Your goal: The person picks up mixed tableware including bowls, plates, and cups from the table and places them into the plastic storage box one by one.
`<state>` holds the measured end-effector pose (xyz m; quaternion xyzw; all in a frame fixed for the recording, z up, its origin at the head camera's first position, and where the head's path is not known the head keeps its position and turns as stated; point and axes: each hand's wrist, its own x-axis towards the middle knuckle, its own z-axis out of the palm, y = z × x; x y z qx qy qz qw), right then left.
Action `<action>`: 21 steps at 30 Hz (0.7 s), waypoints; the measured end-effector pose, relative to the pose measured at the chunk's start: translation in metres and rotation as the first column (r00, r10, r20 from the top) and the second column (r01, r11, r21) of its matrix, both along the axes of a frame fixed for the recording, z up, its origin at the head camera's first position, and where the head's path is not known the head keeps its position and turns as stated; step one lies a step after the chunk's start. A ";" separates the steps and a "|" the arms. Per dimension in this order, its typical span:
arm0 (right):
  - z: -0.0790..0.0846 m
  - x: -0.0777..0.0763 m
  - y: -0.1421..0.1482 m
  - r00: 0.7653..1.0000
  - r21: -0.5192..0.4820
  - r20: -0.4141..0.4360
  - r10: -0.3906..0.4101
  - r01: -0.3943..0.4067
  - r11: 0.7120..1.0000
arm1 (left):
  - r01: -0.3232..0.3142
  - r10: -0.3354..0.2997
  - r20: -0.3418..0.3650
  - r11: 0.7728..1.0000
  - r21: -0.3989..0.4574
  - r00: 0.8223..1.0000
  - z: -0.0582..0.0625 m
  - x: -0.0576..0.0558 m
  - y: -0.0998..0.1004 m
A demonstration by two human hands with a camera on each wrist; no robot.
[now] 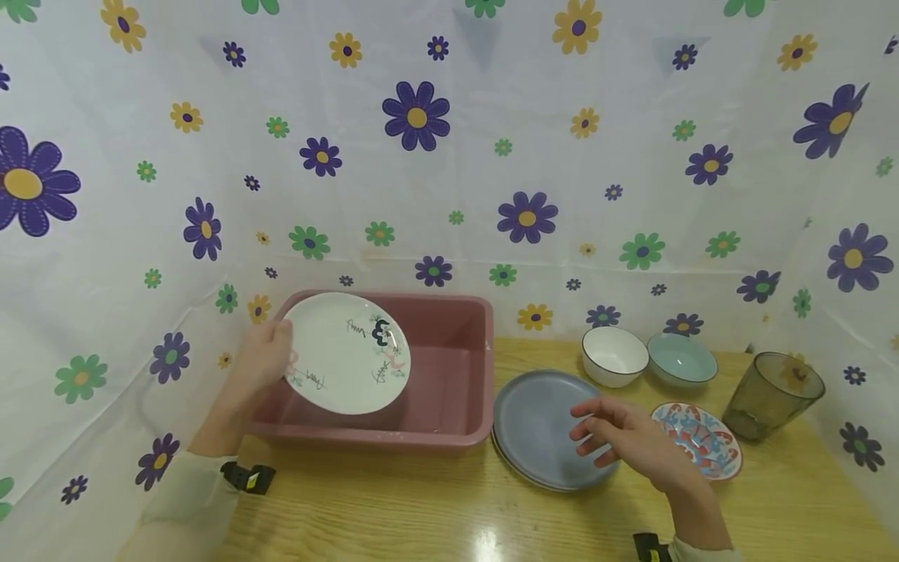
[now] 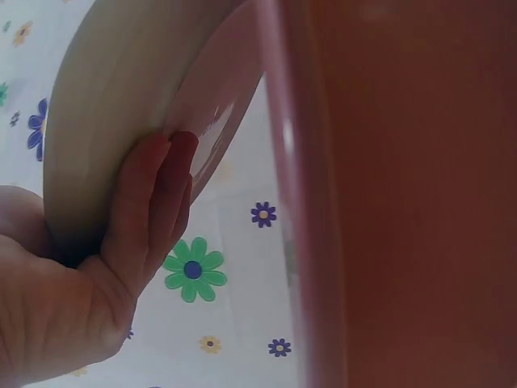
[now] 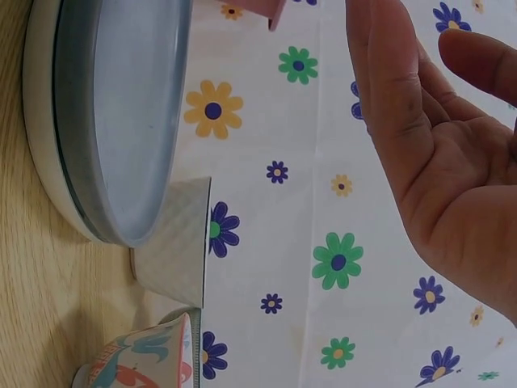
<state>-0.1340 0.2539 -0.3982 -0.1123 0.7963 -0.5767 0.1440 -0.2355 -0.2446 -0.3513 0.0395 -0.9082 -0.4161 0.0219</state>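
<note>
My left hand (image 1: pixel 265 355) grips the left rim of a white plate (image 1: pixel 344 359) with floral and script-like markings. The plate is tilted, held over a pink plastic basin (image 1: pixel 449 390). In the left wrist view, the fingers (image 2: pixel 137 194) lie against the plate's pale underside (image 2: pixel 121 97). My right hand (image 1: pixel 628 437) hovers over the right side of a stacked grey plate (image 1: pixel 541 425), fingers loosely bent and holding nothing. The right wrist view shows a pale plate (image 3: pixel 39 121) underneath the grey one.
Right of the stack are a white bowl (image 1: pixel 614 357), a pale green bowl (image 1: pixel 681 359), a patterned red and blue dish (image 1: pixel 702 445) and a brown glass tumbler (image 1: pixel 769 398). All stand on a wooden table (image 1: pixel 393 499). A flower-print sheet (image 1: pixel 463 179) hangs behind and at both sides.
</note>
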 end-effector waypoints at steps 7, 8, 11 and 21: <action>0.001 0.000 -0.001 1.000 0.002 -0.002 -0.002 0.002 1.000 | 0.035 -0.035 0.034 0.999 0.000 0.999 -0.005 -0.007 -0.004; 0.001 0.000 -0.001 1.000 0.004 -0.003 -0.005 0.005 1.000 | 0.042 -0.042 0.036 0.999 0.004 0.998 -0.006 -0.008 -0.004; 0.001 0.000 -0.002 1.000 0.007 -0.007 -0.010 0.010 1.000 | 0.055 -0.056 0.059 0.998 0.020 0.997 -0.010 -0.011 -0.007; 0.000 0.000 -0.003 1.000 0.007 -0.016 -0.007 0.007 1.000 | 0.021 -0.032 0.165 0.997 0.069 0.986 -0.025 -0.016 -0.011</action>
